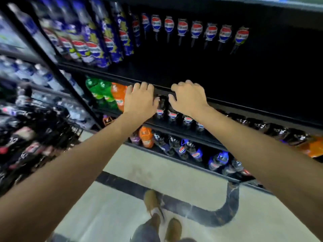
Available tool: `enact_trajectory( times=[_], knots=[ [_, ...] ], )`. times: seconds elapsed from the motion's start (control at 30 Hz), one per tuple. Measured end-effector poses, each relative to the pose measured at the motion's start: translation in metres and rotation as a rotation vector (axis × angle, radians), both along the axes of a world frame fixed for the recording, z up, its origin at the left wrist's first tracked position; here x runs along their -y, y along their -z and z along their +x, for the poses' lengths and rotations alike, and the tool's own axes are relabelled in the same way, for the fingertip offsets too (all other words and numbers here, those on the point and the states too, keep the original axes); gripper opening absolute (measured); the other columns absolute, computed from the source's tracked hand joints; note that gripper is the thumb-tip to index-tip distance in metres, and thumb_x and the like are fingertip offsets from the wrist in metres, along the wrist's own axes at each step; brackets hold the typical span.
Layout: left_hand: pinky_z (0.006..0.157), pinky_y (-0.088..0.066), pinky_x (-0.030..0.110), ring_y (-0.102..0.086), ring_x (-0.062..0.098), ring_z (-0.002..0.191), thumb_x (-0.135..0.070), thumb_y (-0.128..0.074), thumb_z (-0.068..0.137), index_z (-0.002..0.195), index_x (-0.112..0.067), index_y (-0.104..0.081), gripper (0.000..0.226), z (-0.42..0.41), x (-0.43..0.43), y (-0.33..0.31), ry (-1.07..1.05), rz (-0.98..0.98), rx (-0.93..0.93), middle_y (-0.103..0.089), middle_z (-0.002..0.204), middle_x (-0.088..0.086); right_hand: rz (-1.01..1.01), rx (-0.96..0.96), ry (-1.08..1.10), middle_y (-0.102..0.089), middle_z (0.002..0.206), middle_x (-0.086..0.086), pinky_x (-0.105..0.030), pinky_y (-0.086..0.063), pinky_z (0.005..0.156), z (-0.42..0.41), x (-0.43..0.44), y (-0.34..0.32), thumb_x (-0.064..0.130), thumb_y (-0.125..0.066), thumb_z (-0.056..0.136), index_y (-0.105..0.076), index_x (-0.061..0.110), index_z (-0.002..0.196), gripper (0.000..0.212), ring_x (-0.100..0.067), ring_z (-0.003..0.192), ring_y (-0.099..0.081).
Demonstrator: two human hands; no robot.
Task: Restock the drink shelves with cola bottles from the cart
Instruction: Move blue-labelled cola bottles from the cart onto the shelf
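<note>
Both my hands reach into the middle shelf [232, 103] of the drink rack. My left hand [139, 100] lies over the top of a dark cola bottle [160, 106], fingers curled forward and thumb against it. My right hand [188, 98] curls over the neighbouring cola bottle [172, 113] in the same way. The bottle tops are mostly hidden under my palms. More cola bottles [187, 119] stand in a row to the right on this shelf. The cart [35, 137] with dark cola bottles is blurred at the left.
Green [97, 88] and orange [118, 95] soda bottles stand left of my hands. The shelf above holds blue-labelled cola bottles [181, 28] and has a dark gap at its right. The bottom shelf [174, 161] holds mixed bottles. My shoes [153, 201] are on the pale floor.
</note>
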State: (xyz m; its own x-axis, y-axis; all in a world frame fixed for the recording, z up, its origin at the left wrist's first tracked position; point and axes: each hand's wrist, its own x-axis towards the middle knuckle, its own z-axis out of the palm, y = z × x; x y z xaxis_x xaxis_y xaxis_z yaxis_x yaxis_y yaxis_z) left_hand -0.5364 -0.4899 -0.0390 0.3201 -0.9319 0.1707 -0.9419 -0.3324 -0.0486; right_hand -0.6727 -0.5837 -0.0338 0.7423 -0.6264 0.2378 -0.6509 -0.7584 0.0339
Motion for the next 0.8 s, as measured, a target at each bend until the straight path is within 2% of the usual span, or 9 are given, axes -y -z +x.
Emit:
enact_trajectory(
  times=[0.2, 0.43, 0.5, 0.6, 0.8],
  knots=[
    [0.098, -0.035, 0.045, -0.048, 0.035, 0.117, -0.037, -0.047, 0.094, 0.123, -0.005, -0.051, 0.043, 0.070, -0.116, -0.023, -0.256, 0.085, -0.011, -0.054, 0.122, 0.015, 0.049, -0.014, -0.280, -0.066, 0.106, -0.011, -0.036, -0.036, 0.070, 0.097, -0.082, -0.023, 0.035, -0.042, 0.095, -0.062, 0.012, 0.110, 0.034, -0.032, 0.103, -0.056],
    [0.095, -0.036, 0.043, -0.050, 0.035, 0.114, -0.034, -0.045, 0.093, 0.116, -0.007, -0.053, 0.037, 0.152, -0.236, -0.026, -0.555, 0.122, -0.043, -0.056, 0.119, 0.015, 0.119, -0.017, -0.550, -0.066, 0.102, -0.011, -0.037, -0.041, 0.072, 0.222, -0.167, -0.030, 0.032, -0.046, 0.092, -0.065, 0.012, 0.107, 0.031, -0.034, 0.103, -0.057],
    [0.095, -0.037, 0.043, -0.050, 0.035, 0.114, -0.035, -0.046, 0.093, 0.118, -0.006, -0.053, 0.039, 0.173, -0.267, -0.022, -0.621, 0.138, -0.044, -0.055, 0.121, 0.015, 0.125, -0.028, -0.631, -0.066, 0.100, -0.010, -0.036, -0.038, 0.069, 0.257, -0.190, -0.028, 0.032, -0.046, 0.093, -0.064, 0.012, 0.107, 0.031, -0.033, 0.102, -0.057],
    [0.094, -0.036, 0.042, -0.050, 0.034, 0.115, -0.036, -0.045, 0.094, 0.125, -0.007, -0.051, 0.043, 0.204, -0.309, -0.018, -0.698, 0.156, -0.033, -0.054, 0.125, 0.014, 0.122, -0.022, -0.732, -0.065, 0.091, -0.009, -0.031, -0.031, 0.061, 0.307, -0.224, -0.025, 0.032, -0.044, 0.095, -0.061, 0.012, 0.095, 0.027, -0.032, 0.095, -0.059],
    [0.095, -0.037, 0.042, -0.051, 0.032, 0.114, -0.037, -0.045, 0.095, 0.120, -0.009, -0.053, 0.039, 0.269, -0.379, -0.017, -0.834, 0.151, -0.034, -0.055, 0.121, 0.012, 0.134, -0.055, -0.879, -0.064, 0.088, -0.005, -0.029, -0.030, 0.053, 0.398, -0.288, -0.022, 0.033, -0.041, 0.097, -0.063, 0.014, 0.108, 0.031, -0.028, 0.095, -0.060]
  ],
)
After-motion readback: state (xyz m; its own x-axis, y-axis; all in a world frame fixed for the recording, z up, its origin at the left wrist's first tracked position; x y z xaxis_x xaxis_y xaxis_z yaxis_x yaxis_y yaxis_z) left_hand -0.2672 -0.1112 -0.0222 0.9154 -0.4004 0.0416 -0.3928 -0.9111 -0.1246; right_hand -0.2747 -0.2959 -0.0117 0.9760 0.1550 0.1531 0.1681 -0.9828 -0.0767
